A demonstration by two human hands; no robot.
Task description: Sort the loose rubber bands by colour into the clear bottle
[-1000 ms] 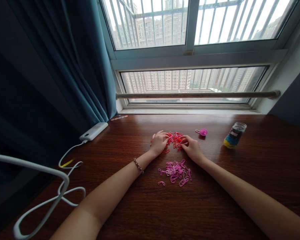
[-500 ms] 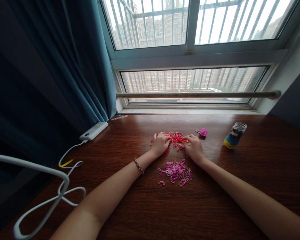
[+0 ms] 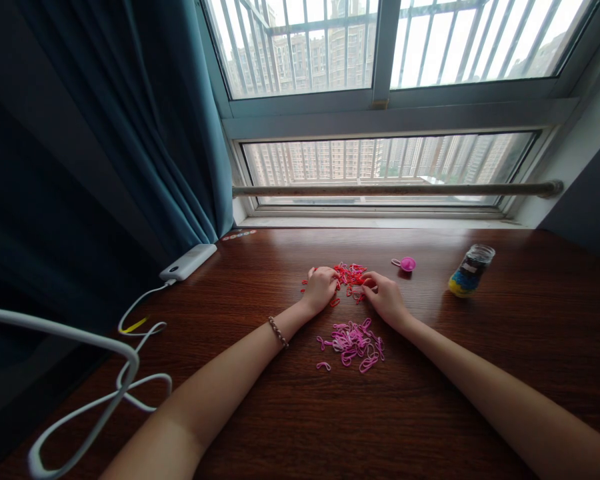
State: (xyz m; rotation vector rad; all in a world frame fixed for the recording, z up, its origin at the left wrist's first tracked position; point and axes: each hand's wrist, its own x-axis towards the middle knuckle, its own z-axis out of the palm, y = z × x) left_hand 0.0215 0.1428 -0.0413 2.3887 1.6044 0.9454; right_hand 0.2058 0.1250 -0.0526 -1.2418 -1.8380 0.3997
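A loose pile of small red hair ties (image 3: 350, 274), with some pink among them, lies on the dark wooden table. My left hand (image 3: 321, 287) rests at the pile's left side, its fingers curled down over the edge. What those fingers hold, if anything, is hidden. At the pile's right side my right hand (image 3: 384, 295) has thumb and forefinger brought together at a red hair tie. Nearer to me is a second heap, of pink and purple hair ties (image 3: 355, 343), with one lying apart at its lower left. Neither hand touches this heap.
A small pink cup (image 3: 407, 265) with a light pink loop beside it lies behind my right hand. Farther right, a glass jar (image 3: 471, 271) with blue and yellow contents leans. A white power bank (image 3: 188, 262) with a looping white cable (image 3: 130, 363) lies left, by the curtain.
My right hand has drawn slightly left and towards me, its fingers bending more. My left hand's fingers have curled in a little. The pink heap is unchanged.
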